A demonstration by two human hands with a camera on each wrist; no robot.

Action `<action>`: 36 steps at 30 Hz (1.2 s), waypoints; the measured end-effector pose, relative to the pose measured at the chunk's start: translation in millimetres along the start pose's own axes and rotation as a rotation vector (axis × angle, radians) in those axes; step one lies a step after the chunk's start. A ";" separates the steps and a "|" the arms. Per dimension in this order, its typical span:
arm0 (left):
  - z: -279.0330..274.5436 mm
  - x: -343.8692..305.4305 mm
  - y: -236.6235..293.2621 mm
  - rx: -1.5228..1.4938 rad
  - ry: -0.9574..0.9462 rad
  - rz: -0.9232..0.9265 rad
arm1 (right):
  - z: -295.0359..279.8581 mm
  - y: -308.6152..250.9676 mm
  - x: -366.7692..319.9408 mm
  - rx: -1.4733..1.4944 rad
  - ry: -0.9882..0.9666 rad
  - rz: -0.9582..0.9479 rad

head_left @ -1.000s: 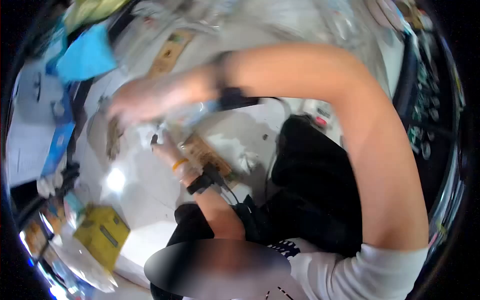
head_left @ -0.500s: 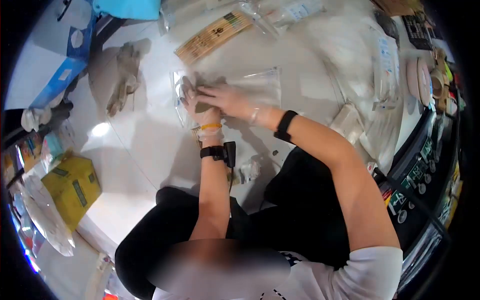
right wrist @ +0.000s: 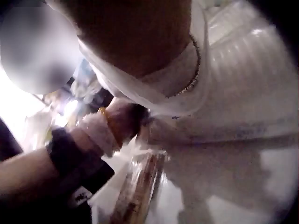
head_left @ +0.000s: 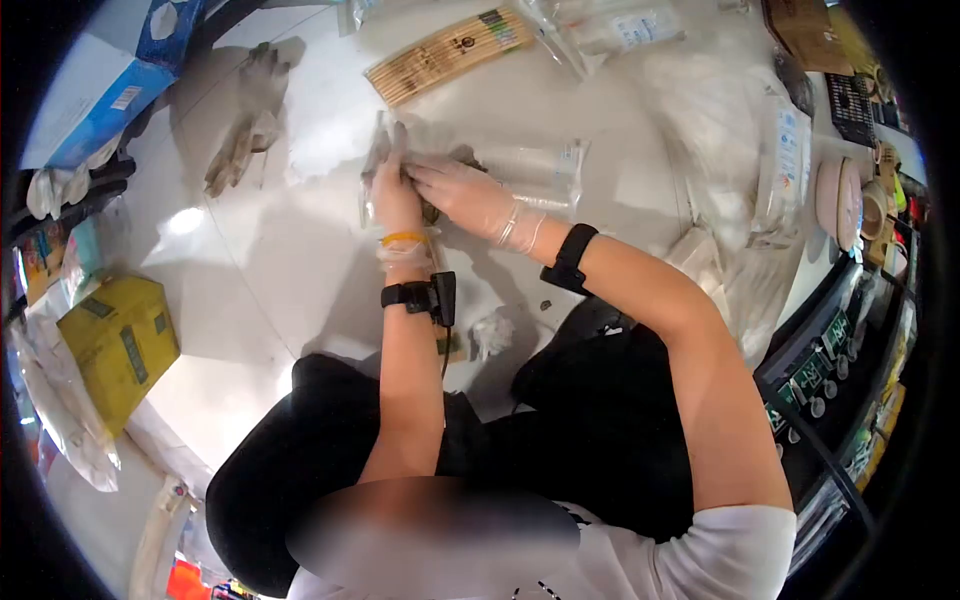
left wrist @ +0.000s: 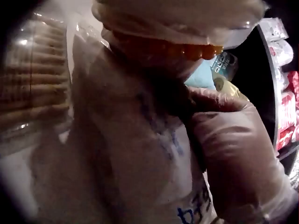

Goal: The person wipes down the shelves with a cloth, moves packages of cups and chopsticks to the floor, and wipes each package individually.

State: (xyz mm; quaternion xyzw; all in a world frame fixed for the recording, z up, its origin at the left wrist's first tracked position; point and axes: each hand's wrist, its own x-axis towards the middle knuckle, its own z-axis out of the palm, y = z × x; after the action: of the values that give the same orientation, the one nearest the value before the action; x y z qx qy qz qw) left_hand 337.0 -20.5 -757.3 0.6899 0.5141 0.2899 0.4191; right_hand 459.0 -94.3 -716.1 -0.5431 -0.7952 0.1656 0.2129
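Grips the crumpled 9 o'clock end of the clear bag [head_left: 535, 170] with the left hand [head_left: 395, 195], gloved fingers curled round the plastic. Presses the right hand [head_left: 465, 195] flat on the same bag, fingers straight, pointing to 9 o'clock, touching the left hand. Rests the bag on the white floor [head_left: 300, 250], stretched from the hands toward 3 o'clock, ahead of the knees. Shows brown sticks [right wrist: 140, 196] in clear plastic below the hands in the right wrist view. Locates, on a head-view clock centred on the hands: bamboo stick pack [head_left: 450, 55] at 12 o'clock; loose gloves [head_left: 245, 130] at 10 o'clock; blue box [head_left: 90, 85] farther out at 10 o'clock; yellow box [head_left: 115, 345] at 8 o'clock, well apart; crumpled wrapper [head_left: 490, 330] at 5 o'clock, near the left forearm.
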 end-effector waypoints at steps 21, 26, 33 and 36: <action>4.4 0.6 -2.3 0.424 -0.101 -0.091 | -61.4 44.9 -104.4 -0.147 -0.243 0.166; 6.9 1.7 -2.3 0.466 -0.079 -0.080 | -97.7 63.1 -206.2 0.060 0.011 0.653; -1.7 -28.3 57.6 0.470 0.146 -0.087 | -18.6 110.3 -188.3 1.108 0.548 1.115; 10.2 -45.0 75.0 0.522 -0.085 -0.133 | -37.6 83.0 -136.9 1.349 0.689 1.418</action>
State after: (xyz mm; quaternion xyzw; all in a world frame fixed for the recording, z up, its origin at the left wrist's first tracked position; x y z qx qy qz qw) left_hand 366.8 -75.2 -695.1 0.7508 0.5977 0.0901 0.2664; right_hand 588.1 -191.6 -746.7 -0.6723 0.0690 0.4992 0.5423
